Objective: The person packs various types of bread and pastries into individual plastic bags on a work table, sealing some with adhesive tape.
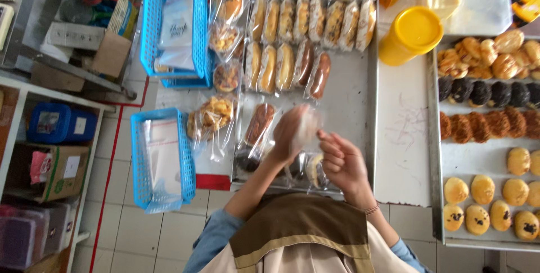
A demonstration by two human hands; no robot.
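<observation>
My left hand (pixel 288 133) is raised over the metal tray (pixel 349 104) and grips a small clear plastic bag (pixel 307 128), which is blurred. My right hand (pixel 342 165) is just right of it, fingers curled, fingertips touching the bag's lower edge. I cannot tell what is inside the bag. Under my hands lie wrapped pastries (pixel 312 169) at the tray's near edge. A wrapped dark long bun (pixel 257 125) lies left of my left hand. Rows of bagged long buns (pixel 306 22) fill the far part of the tray.
Two blue baskets of clear bags (pixel 163 157) (pixel 174 22) stand at the left. At the right, a baking tray (pixel 436 138) holds rows of unwrapped buns (pixel 486 124). A yellow lidded tub (pixel 410 34) stands behind it. Shelves with boxes (pixel 50 166) are at the far left.
</observation>
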